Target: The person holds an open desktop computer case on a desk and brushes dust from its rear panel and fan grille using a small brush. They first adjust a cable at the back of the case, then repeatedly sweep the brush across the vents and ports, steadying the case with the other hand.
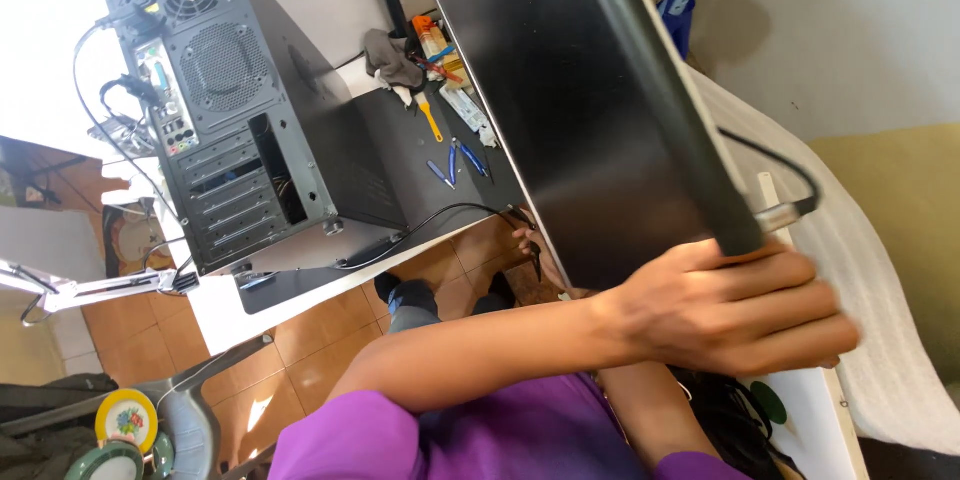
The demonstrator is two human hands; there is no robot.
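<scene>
**Hand grips lower edge of tilted dark panel beside open computer tower**

While the fingers (790, 315) of the left hand (730, 315) curl tightly over the near edge of a large dark panel (580, 110), the slab rises away from them toward the top of the frame, its long axis running from the person's lap up and slightly leftward. The thick rounded rim (665, 90) along the panel's right side ends right at the knuckles, so the hand sits at the panel's lowest corner, with nearly all of the slab above and beyond the grip. A black cable (790, 175) loops from behind that rim and meets a small metal plug (775, 215) just above the hand.

The forearm, in a purple sleeve (450, 440), crosses the body from the lower left. The right hand (530, 240) shows only as a sliver at the panel's left edge, low down, near another dark cable (440, 220); whether its fingers are wrapped on anything cannot be told. The left hand is therefore the one clearly bearing the panel.

Further out, to the left, a black computer tower (230, 110) stands on a pale surface (225, 315) with its rear ports toward the camera. Blue-handled pliers (455, 162), a yellow-handled brush (430, 118) and a grey rag (390, 60) lie on the dark mat beyond, well apart from both hands. Orange floor tiles (300, 340) show below.
</scene>
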